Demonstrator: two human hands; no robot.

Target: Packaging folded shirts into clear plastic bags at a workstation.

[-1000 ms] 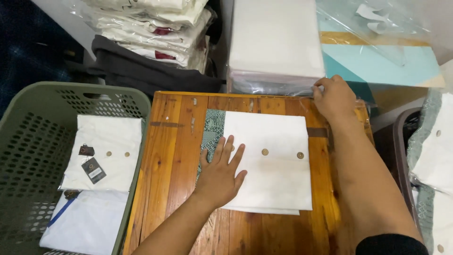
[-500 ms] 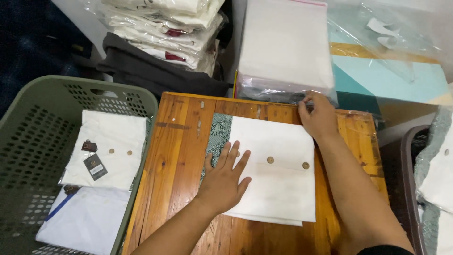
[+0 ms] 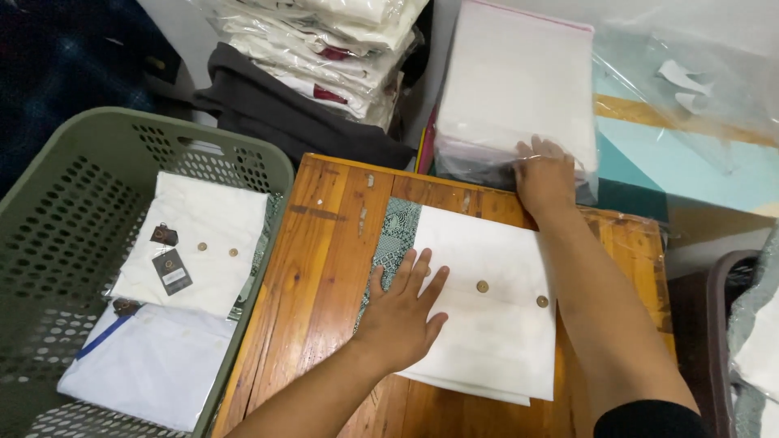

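Note:
A folded white garment (image 3: 497, 304) with two brown buttons lies on a small wooden table (image 3: 324, 259), over a green patterned piece (image 3: 395, 235). My left hand (image 3: 402, 312) lies flat on the garment's left edge, fingers spread. My right hand (image 3: 545, 174) reaches past the table's far edge and grips the front of a stack of clear plastic bags (image 3: 519, 89).
A grey-green laundry basket (image 3: 73, 170) on the left holds folded white garments with dark tags (image 3: 195, 243). Bagged white garments (image 3: 324, 40) are piled on dark cloth at the back. A loose plastic sheet (image 3: 690, 73) and a dark basket (image 3: 730, 324) are on the right.
My right hand moved from the table's far right corner to the stack of plastic bags. The left hand stayed on the garment. The view shifted slightly.

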